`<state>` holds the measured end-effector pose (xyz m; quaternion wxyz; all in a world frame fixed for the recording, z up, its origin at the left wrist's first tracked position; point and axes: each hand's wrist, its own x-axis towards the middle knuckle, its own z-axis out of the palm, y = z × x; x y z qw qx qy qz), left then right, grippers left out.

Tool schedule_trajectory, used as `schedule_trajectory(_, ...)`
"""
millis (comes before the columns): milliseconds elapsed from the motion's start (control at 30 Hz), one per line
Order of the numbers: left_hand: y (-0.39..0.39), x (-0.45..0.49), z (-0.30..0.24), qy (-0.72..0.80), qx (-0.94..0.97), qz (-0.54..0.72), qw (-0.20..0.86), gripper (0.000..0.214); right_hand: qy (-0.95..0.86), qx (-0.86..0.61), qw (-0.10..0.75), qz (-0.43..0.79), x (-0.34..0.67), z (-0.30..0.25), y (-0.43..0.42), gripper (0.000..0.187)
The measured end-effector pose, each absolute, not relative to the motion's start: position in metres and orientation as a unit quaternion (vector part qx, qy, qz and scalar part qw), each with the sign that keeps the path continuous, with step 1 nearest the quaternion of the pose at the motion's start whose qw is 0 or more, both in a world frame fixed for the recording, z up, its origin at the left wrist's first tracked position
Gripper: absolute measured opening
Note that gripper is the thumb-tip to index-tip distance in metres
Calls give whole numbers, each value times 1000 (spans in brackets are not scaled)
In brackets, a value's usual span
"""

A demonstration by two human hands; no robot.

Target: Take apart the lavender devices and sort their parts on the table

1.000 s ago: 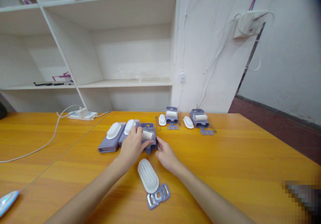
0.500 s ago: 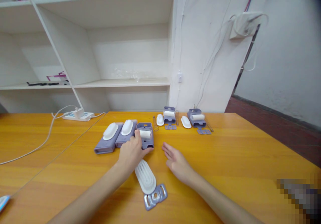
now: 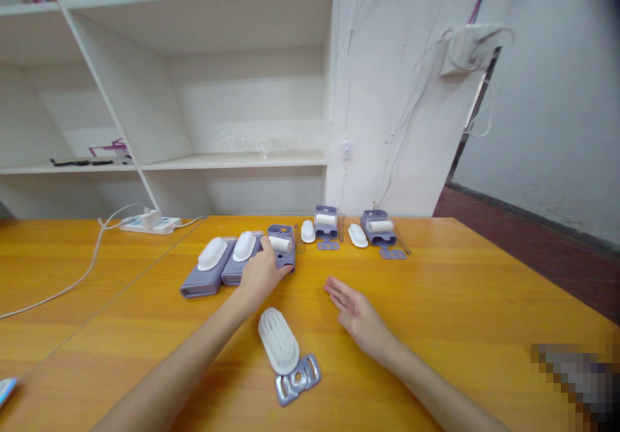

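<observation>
My left hand [image 3: 260,274] grips a purple open case [image 3: 283,247] with a white roller in it, fingers wrapped round its near end on the orange table [image 3: 460,296]. The case stands right of two closed purple cases with white oval lids [image 3: 223,263]. My right hand [image 3: 357,309] lies flat on the table with fingers stretched out, holding nothing, apart from the case. Near my forearms lie a white oval lid [image 3: 278,340] and a purple flat plate with holes [image 3: 298,380].
Further back are two more sets of parts: purple cases [image 3: 325,221] [image 3: 378,226], white lids, springs and plates. A white power strip [image 3: 148,223] with a cable lies at the left by the white shelf unit [image 3: 203,96]. A blurred patch covers the lower right corner.
My right hand let go of the purple case and drew back to the right, opening flat. My left hand pushed the case away, up against the two closed cases.
</observation>
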<state>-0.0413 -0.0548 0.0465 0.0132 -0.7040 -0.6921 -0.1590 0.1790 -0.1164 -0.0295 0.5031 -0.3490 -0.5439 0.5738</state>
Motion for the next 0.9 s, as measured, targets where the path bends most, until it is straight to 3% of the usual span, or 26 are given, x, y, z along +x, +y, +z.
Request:
schedule_trajectory(500,-31,-37,49,-687,-683,-246,-13,62,-545,-345,510,569,180,-28,-118,73)
schedule_trajectory(900,12,-48,42,-625,-717,-307,-36,76,-545,-340,515,567,179,-31,-116,73)
